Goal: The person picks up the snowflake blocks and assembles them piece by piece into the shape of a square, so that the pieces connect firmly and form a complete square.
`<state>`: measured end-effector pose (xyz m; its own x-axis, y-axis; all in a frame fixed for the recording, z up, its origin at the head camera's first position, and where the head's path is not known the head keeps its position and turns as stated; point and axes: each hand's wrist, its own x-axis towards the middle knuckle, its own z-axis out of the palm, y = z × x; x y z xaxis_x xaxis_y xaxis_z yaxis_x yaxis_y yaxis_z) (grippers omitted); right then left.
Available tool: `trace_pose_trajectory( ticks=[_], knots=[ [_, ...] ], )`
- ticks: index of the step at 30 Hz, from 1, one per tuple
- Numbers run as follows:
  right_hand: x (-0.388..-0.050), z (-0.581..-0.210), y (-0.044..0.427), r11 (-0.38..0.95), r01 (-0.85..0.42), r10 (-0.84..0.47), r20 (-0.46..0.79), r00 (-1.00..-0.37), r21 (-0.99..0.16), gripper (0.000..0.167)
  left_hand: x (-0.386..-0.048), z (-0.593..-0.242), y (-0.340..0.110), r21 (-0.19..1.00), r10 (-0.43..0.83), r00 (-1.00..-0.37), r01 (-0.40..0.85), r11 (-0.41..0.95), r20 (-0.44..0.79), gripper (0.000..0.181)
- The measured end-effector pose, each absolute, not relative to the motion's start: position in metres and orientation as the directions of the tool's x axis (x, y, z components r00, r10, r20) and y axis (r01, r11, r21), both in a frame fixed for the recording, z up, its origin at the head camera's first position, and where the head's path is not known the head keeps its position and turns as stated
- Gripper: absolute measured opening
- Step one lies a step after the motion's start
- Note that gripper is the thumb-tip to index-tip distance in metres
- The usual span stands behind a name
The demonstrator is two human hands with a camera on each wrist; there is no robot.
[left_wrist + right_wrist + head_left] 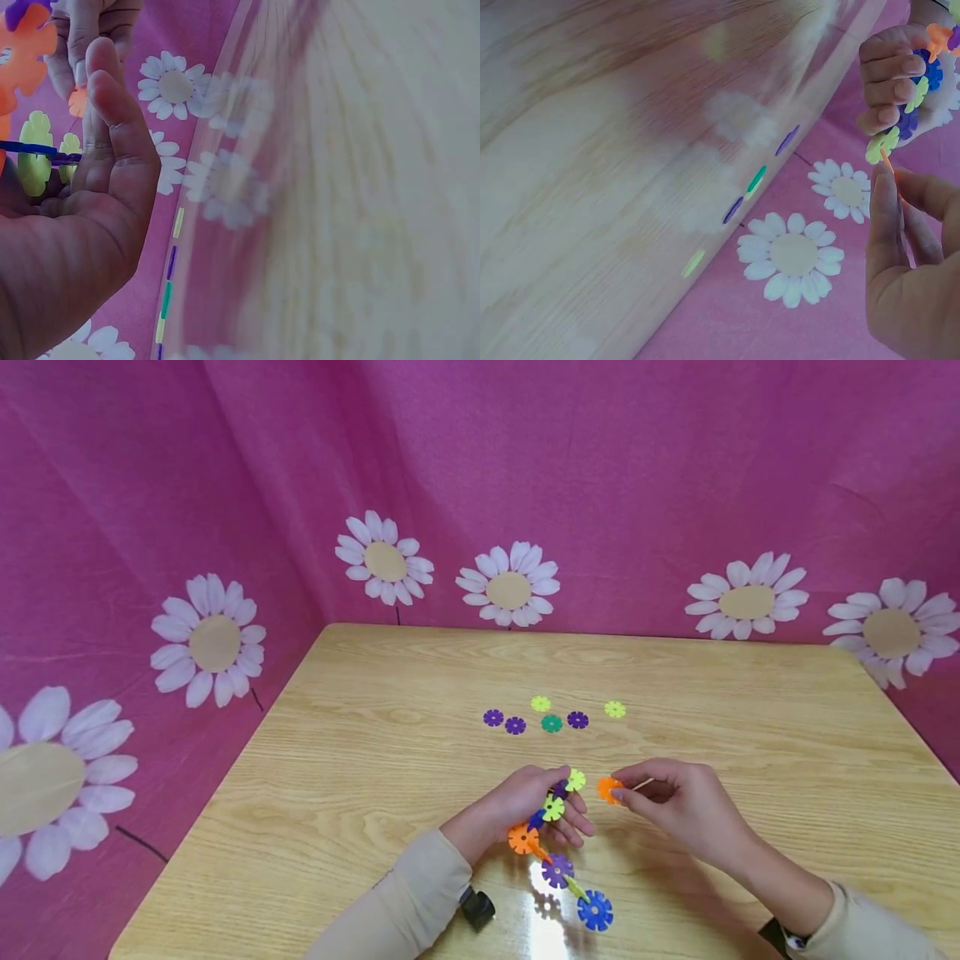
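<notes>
A chain of notched plastic discs in yellow, purple, blue and orange (557, 870) lies across my left hand (525, 800). The left thumb holds it near its far end, where a yellow disc (576, 779) sticks out past the thumb. The near part of the chain hangs below the palm, ending in a blue disc (595, 910). My right hand (690, 806) pinches a single orange disc (607, 790) between thumb and fingertips. In the head view, a small gap parts this disc from the yellow end disc.
Loose discs lie farther back on the wooden table (375, 693): several purple, two yellow (615, 709) and one green (551, 723). A pink cloth with white flowers (600, 485) stands behind and at the left. Light glares on the tabletop beneath the chain.
</notes>
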<state>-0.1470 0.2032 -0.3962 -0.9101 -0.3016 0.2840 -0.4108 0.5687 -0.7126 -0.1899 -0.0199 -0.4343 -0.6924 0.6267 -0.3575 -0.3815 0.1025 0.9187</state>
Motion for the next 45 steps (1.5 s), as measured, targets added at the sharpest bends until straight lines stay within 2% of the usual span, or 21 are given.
trace_pose_trajectory(
  ticks=[11,21,29,38,45],
  knots=[
    [-0.148,-0.398,0.189,0.582,-0.510,-0.325,0.394,-0.860,-0.633,0.020,-0.190,-0.432,-0.019,0.921,0.639,-0.682,-0.371,0.119,-0.357,0.055],
    [-0.147,-0.398,0.185,0.612,-0.547,-0.344,0.430,-0.835,-0.572,0.021,-0.189,-0.432,-0.018,0.920,0.655,-0.676,-0.383,0.078,-0.337,0.053],
    [-0.147,-0.396,0.180,0.629,-0.546,-0.361,0.414,-0.836,-0.554,0.021,-0.189,-0.434,-0.019,0.928,0.678,-0.671,-0.371,0.041,-0.299,0.054],
    [-0.150,-0.403,0.178,0.615,-0.610,-0.382,0.488,-0.784,-0.499,0.026,-0.192,-0.439,-0.022,0.939,0.717,-0.643,-0.342,0.046,-0.269,0.055],
    [-0.153,-0.403,0.179,0.605,-0.615,-0.389,0.487,-0.782,-0.506,0.027,-0.195,-0.439,-0.024,0.934,0.746,-0.615,-0.355,0.026,-0.255,0.060]
  ],
)
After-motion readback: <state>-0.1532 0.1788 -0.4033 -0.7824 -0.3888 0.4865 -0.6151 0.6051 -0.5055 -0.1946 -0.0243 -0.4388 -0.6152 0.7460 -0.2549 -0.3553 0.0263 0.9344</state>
